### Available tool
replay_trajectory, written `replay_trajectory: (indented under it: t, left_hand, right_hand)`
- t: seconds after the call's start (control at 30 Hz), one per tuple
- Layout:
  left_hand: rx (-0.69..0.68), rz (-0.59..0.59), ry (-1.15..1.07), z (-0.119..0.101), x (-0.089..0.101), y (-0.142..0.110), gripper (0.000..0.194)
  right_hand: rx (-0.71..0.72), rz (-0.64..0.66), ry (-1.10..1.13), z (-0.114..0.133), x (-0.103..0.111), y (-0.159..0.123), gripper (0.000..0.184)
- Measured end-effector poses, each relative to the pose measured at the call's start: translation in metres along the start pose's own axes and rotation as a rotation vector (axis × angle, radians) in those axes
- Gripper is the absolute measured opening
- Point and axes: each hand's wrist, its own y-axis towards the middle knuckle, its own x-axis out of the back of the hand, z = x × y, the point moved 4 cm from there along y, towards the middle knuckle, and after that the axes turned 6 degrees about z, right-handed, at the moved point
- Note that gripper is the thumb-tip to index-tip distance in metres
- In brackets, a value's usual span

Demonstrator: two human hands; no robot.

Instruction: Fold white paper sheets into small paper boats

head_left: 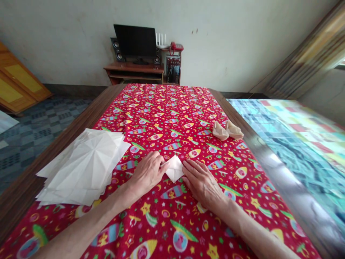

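A small white folded paper (174,169), diamond-shaped with visible crease lines, lies on the red patterned cloth (161,223) between both hands. My left hand (148,169) is at its left corner, fingers curled and thumb pointing onto the paper, pinching that side. My right hand (201,180) rests flat with fingers extended, their tips touching the paper's right corner. Off to the left sits a stack of white paper sheets (86,165), the top one creased in a radiating pattern. Two folded paper pieces (221,130) stand near the cloth's right edge.
The cloth covers a dark wooden table (88,104). Beyond it are a desk with a monitor (136,41), speakers and a red telephone (176,46). A bed with a checked cover (291,144) adjoins the right side. A wooden cabinet (18,79) stands far left.
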Motion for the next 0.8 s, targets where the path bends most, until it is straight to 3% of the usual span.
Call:
replay_trajectory:
  t: [0.2,0.4,0.53,0.7,0.8]
  left_hand:
    - [0.057,0.042,-0.222,-0.001,-0.003,0.01,0.027]
    - [0.109,-0.066,-0.277,-0.014,0.014,0.011,0.024]
    - [-0.001,-0.134,-0.25,-0.027,0.023,0.008,0.005]
    - [-0.198,-0.148,-0.248,-0.034,0.033,0.004,0.034]
    - [-0.223,-0.208,-0.285,-0.021,0.038,0.001,0.03]
  right_hand:
    - [-0.028,-0.148,0.012,0.007,0.013,0.011,0.03]
    - [-0.097,-0.212,0.46,0.022,0.021,0.032,0.046]
    - [-0.353,-0.148,0.88,0.014,0.006,0.044,0.048]
    - [-0.531,-0.205,1.167,-0.012,-0.006,0.047,0.039]
    - [-0.53,-0.197,1.146,-0.03,-0.014,0.045,0.027]
